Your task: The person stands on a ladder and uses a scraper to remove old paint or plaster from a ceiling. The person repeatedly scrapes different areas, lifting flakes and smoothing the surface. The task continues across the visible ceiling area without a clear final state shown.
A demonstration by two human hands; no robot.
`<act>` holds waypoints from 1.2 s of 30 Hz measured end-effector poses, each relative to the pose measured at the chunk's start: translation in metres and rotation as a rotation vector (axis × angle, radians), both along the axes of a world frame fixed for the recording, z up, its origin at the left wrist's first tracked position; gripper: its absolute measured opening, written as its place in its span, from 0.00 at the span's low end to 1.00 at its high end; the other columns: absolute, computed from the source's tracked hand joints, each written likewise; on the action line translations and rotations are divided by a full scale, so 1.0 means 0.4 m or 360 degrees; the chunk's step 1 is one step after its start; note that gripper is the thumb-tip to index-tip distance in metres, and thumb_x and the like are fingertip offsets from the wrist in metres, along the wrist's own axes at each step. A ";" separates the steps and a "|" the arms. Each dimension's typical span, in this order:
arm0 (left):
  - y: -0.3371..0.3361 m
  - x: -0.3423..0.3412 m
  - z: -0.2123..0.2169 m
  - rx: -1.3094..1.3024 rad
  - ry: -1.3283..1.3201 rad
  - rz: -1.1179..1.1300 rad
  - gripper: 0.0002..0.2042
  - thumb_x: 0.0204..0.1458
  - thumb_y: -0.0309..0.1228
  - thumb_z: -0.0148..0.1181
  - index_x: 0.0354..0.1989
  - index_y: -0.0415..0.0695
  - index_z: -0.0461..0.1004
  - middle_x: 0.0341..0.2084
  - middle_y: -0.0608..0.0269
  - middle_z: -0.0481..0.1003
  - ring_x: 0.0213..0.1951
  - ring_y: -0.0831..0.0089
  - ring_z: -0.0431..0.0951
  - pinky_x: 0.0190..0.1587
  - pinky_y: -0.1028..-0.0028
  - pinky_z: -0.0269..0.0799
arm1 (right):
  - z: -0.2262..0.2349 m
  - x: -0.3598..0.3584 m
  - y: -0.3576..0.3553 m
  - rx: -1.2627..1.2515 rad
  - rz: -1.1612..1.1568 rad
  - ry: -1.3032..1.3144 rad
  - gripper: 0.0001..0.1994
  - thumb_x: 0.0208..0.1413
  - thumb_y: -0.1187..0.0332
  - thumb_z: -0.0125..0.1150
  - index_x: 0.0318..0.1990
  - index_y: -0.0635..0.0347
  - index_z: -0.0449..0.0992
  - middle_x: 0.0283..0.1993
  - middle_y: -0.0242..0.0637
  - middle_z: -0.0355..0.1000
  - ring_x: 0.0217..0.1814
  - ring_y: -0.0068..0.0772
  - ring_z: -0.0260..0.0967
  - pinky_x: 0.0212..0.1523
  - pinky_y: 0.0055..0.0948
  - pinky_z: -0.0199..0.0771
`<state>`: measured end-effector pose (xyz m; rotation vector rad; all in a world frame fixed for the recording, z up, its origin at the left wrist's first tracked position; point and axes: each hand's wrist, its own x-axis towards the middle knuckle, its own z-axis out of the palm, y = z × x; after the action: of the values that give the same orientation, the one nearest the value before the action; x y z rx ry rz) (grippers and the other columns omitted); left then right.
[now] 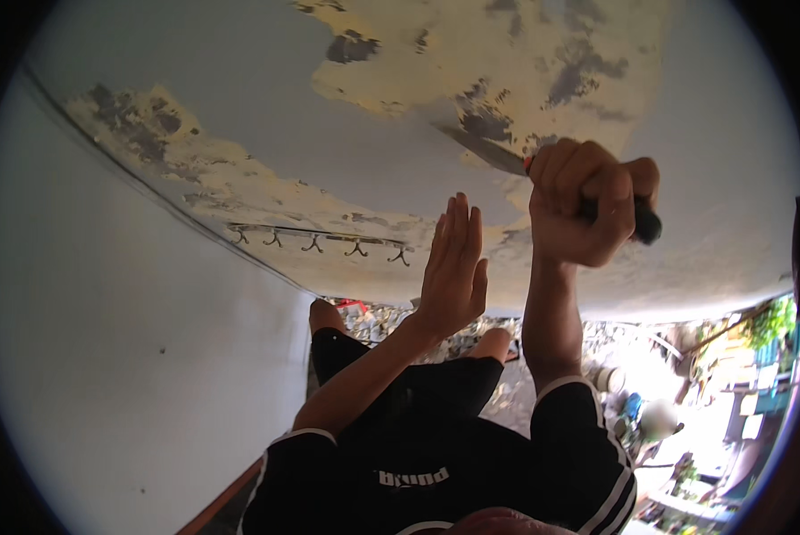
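Observation:
My right hand (583, 201) is closed in a fist around the dark handle of a putty knife (487, 152), which has a red band where the blade begins. The blade points up and to the left, with its tip at the edge of the grey paint, beside a bare patch (485, 120) of the wall. Lower and to the left, my left hand (451, 272) is held up with its fingers straight and close together, holding nothing. Whether its palm touches the wall, I cannot tell. Yellowish and dark patches show where the grey paint (284, 98) is gone.
A rail with several metal hooks (315, 239) is fixed low on the wall. A plain side wall (141, 357) meets it at the left. Pale chips (382, 321) litter the ground by my knees. Plants (766, 325) and a bucket-like container (607, 381) stand at the right.

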<state>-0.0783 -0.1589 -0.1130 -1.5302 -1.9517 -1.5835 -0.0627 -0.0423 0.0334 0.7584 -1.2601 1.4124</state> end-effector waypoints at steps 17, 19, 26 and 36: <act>0.094 0.203 -0.120 -0.0406 0.0099 -0.0121 0.28 0.59 0.21 0.50 0.70 0.38 0.56 0.71 0.38 0.48 0.74 0.45 0.46 0.72 0.44 0.41 | -0.456 0.354 -0.061 -0.1368 -0.0868 -0.0360 0.14 0.67 0.67 0.48 0.28 0.58 0.59 0.31 0.43 0.68 0.44 0.40 0.68 0.53 0.42 0.67; 0.103 0.238 -0.148 -0.0243 -0.0005 -0.0391 0.23 0.57 0.19 0.52 0.63 0.40 0.67 0.62 0.43 0.62 0.69 0.48 0.58 0.71 0.44 0.43 | -0.476 0.403 -0.058 -0.1353 -0.0943 -0.0325 0.13 0.67 0.67 0.47 0.28 0.59 0.60 0.35 0.43 0.68 0.49 0.41 0.67 0.57 0.44 0.65; 0.179 0.261 -0.202 -0.0182 0.0219 -0.0795 0.08 0.48 0.20 0.57 0.37 0.42 0.74 0.33 0.57 0.64 0.43 0.54 0.70 0.68 0.41 0.51 | -0.499 0.580 -0.028 -0.1373 -0.0976 -0.0717 0.12 0.67 0.66 0.53 0.32 0.64 0.67 0.44 0.43 0.71 0.52 0.38 0.70 0.51 0.39 0.76; 0.239 0.210 -0.132 -0.0282 0.1119 -0.0828 0.06 0.47 0.25 0.57 0.33 0.36 0.74 0.39 0.50 0.68 0.49 0.52 0.70 0.69 0.48 0.59 | -0.495 0.704 0.114 -0.0333 -0.0550 -0.2158 0.21 0.61 0.76 0.59 0.62 0.62 0.66 0.30 0.35 0.77 0.30 0.21 0.69 0.34 0.27 0.71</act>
<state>0.0058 -0.0634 -0.1656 -2.3860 -1.3826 -0.7981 0.2189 0.0035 -0.1646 -0.7303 -2.0186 1.7191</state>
